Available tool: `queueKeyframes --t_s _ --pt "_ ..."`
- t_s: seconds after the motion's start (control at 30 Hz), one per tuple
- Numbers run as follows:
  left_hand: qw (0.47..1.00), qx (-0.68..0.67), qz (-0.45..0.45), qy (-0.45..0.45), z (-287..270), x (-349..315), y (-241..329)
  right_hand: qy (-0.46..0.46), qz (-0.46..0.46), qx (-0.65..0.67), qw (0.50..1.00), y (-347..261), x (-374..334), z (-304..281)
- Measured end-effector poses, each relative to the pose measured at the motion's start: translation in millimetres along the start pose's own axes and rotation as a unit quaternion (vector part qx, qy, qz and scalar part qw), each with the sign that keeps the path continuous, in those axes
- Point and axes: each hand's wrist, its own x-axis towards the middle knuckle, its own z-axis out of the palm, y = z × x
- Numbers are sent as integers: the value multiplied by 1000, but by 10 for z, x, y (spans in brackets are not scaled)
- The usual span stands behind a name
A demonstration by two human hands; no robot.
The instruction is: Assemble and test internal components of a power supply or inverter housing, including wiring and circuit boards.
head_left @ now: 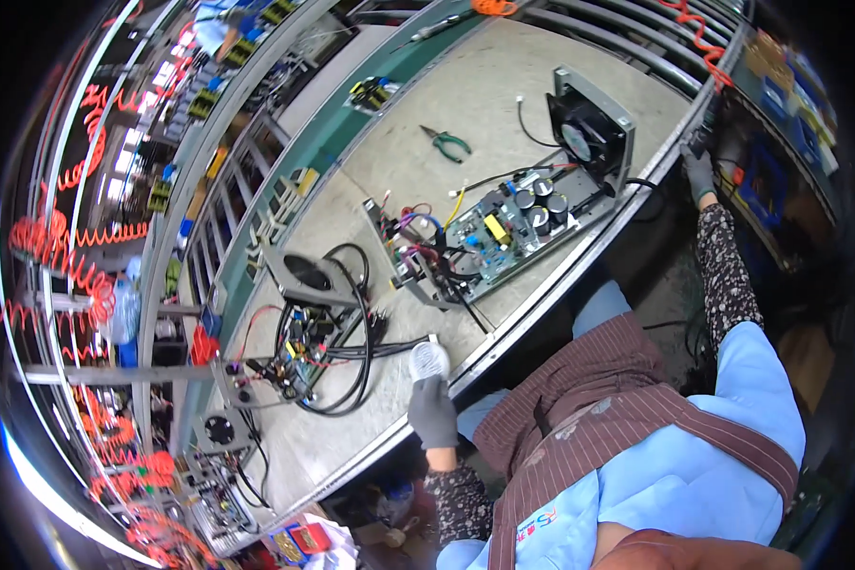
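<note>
Gripping a round white item in the left hand at six o'clock, near an opened unit likely laid board-up for access; extending the right hand, unclear whether closed, toward two o'clock.

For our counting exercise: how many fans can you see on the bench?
3: one fan at upper right, another fan left of centre, a third fan at lower left. More may be hidden.

Workbench: brightly, evenly lit, as I see it
Light strip, lower left: white glare
Floor: dim, shadowed
Outer view: black-rimmed, bent, softly blurred
</note>
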Motion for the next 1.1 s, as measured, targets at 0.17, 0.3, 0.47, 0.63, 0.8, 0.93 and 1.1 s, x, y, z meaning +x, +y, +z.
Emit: queueKeyframes --t_s 0.17,0.3,0.47,0.63,0.8,0.93,1.1 --pt "999 -17 28 -5 427 -144 172 -116 43 59 991 150 372 -224" --pt "1000 6 3 -6 485 -183 107 -200 59 91 974 -333 12 -139" --pt "996 -68 -27 51 576 -152 166 -369 125 214 896 -1544 -530 -716" --pt "993 -73 -20 93 645 -122 227 -365 -5 523 770 -2852 -1705 -721" --pt "987 -145 -11 70 574 -167 268 -594 -79 369 711 -2941 -2302 -525" --pt "985 -153 30 77 456 -164 470 -637 4 414 651 -3039 -2848 -279" --pt "966 -222 130 42 733 -8 849 -566 -46 368 736 -3118 -3121 -20"
